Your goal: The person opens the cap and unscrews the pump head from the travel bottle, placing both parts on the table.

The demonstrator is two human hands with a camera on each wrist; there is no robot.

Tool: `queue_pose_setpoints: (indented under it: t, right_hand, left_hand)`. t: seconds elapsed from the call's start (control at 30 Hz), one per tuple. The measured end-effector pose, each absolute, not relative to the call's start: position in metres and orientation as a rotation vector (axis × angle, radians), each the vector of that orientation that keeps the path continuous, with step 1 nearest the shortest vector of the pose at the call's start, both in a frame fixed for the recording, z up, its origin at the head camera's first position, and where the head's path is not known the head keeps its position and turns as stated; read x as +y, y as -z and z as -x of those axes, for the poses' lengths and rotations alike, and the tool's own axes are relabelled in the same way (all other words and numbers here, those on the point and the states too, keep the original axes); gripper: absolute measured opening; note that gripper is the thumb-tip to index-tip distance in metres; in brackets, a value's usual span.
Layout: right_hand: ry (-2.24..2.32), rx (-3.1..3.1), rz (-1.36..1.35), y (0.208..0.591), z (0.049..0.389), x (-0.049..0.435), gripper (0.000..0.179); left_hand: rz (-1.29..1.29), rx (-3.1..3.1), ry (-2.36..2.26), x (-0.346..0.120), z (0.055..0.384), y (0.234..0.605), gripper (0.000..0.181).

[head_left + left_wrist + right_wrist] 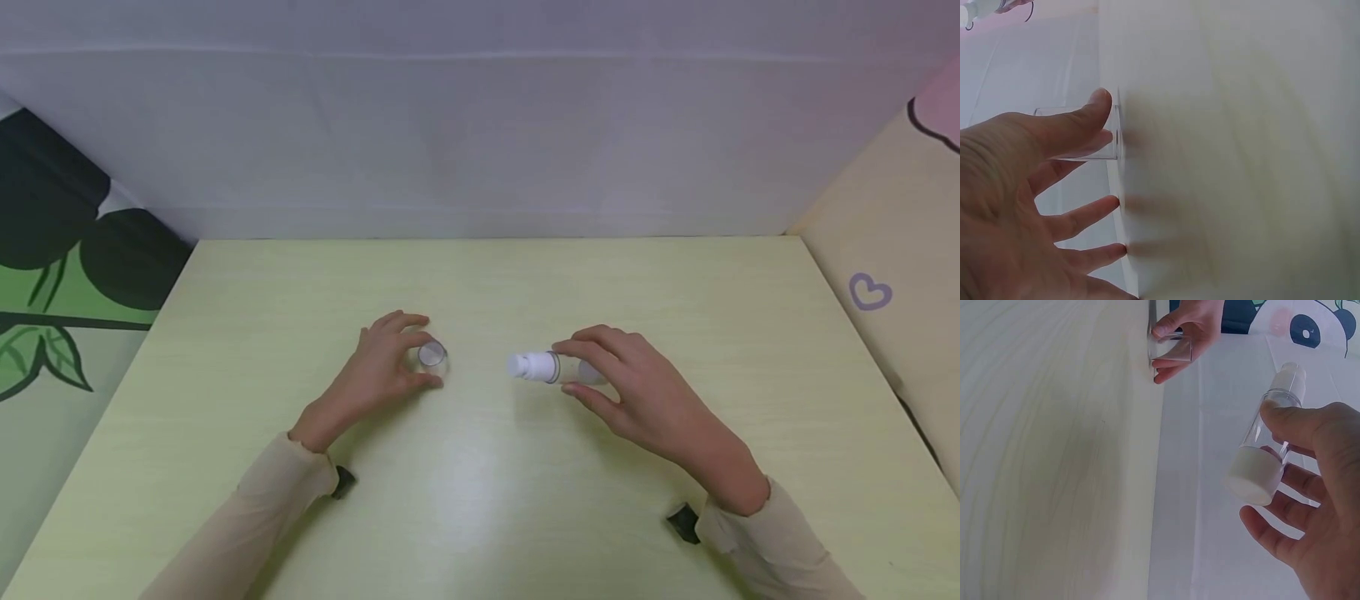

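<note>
Pinching with the left hand (386, 358) one clear cap (432, 355), cylindrical, between bent thumb and index finger; spreading the other three fingers apart from it, tips down by the table surface. Standing upright, as to the cap, on the pale wood-grained table (465, 517), left of centre in the head view. Gripping with the right hand (637, 383) one slim pump bottle (546, 367), white at head and base, clear along the body; setting the thumb against the body near the collar, with fingertips opposite, and leaving the lower fingers loosely bent and apart. Holding the bottle above the table, nearly level, pointing its white head towards the cap, well apart from it. Wearing beige sleeves (247, 508) on both arms, with one small black piece (343, 482) at each cuff. Backing the table with a plain whitish sheet (480, 150); displaying a purple heart outline (870, 292) at right and a panda print (1304, 328) in the right wrist view.
</note>
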State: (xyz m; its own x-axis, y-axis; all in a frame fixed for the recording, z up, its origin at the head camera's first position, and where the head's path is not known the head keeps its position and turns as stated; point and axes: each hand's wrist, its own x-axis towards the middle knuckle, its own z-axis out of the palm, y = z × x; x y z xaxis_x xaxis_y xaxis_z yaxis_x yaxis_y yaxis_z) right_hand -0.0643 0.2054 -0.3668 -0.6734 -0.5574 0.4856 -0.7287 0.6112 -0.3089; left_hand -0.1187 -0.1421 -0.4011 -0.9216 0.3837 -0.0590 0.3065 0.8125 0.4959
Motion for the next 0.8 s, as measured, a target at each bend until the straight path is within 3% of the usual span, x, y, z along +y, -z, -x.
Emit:
queue_pose_setpoints:
  t: [0.5,0.8]
  right_hand:
    - [-0.715,-2.505,-1.038,0.3642,0.0623,0.2049,0.056]
    - [-0.729,-2.503,-1.035,0.3628,0.0619,0.2046,0.055]
  left_hand:
    - [-0.613,2.876,-0.675,-0.1438,0.1227,0.4048,0.033]
    - [-0.645,2.852,-0.72,-0.1473,0.1214,0.4035,0.05]
